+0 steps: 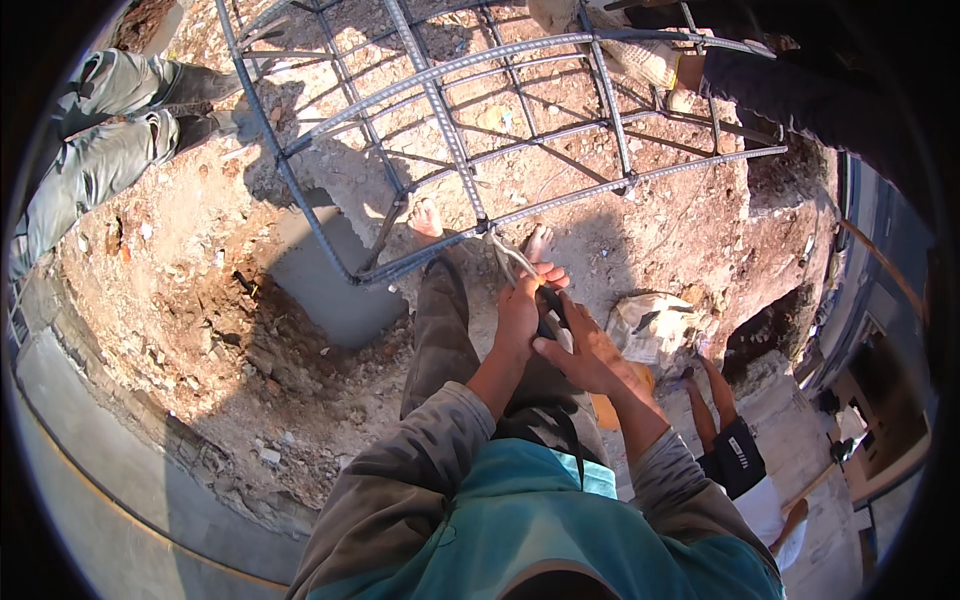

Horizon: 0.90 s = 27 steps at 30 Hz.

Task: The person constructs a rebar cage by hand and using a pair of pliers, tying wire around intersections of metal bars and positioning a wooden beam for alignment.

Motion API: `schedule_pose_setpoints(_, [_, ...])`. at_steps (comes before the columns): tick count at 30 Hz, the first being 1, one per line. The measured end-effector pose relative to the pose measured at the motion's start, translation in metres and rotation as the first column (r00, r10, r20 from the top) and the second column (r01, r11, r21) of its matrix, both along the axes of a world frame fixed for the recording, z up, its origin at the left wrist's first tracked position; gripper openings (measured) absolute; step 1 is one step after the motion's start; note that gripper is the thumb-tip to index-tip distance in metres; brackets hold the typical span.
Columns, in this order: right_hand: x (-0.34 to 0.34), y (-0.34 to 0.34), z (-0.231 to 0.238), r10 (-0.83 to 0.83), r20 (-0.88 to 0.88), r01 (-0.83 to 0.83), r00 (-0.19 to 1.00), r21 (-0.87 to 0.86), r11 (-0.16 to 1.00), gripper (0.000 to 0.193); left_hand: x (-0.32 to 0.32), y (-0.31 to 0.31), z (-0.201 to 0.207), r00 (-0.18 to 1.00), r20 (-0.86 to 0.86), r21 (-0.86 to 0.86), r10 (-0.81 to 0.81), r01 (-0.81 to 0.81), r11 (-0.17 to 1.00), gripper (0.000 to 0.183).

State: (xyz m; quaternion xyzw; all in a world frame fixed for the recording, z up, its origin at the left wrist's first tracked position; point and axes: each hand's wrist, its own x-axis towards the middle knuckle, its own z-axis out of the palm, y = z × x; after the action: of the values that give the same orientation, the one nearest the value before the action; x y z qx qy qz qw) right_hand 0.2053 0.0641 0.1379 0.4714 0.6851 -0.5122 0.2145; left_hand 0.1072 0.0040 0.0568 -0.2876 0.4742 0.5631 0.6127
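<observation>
L hand has its fingers curled round the handles of a pair of steel pincers, w/ a few fingertips showing past the far side; R hand, just beside it & nearer the body, has thumb & fingers closed on the dark handle end. The pincers point up & away from the fingers, jaws right at a crossing on the near edge of a ribbed rebar cage; can't tell if they grip anything there. Cage spreads beyond the fingers, over rough dirt ground. Bare feet sit just past the fingers, under the cage's near edge. Left of the fingers: a pit w/ smooth grey concrete. Right of them: a crumpled pale sack. Well apart, far R beyond the fingers, a co-worker's gloved hand is at the cage; far L, another person's grey trousers.
</observation>
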Motion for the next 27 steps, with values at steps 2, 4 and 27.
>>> schedule_pose_setpoints(2, [0.01, 0.004, -0.002, 0.145, 0.065, -0.145, 0.987, -0.007, 0.989, 0.089, 0.013, 0.006, -0.003, 0.984, 0.083, -0.005, 0.156, -0.156, 0.988, 0.021])
schedule_pose_setpoints(4, [0.021, 0.003, -0.017, 0.228, 0.072, -0.235, 0.971, 0.118, 0.965, 0.086, 0.029, 0.007, -0.019, 0.987, -0.023, 0.023, 0.162, -0.162, 0.987, 0.016])
schedule_pose_setpoints(27, [0.049, 0.084, -0.068, -0.246, 0.017, 0.126, 0.969, -0.891, 0.437, 0.035, 0.015, 0.031, -0.035, 0.94, 0.226, 0.122, 0.255, -0.286, 0.95, 0.015])
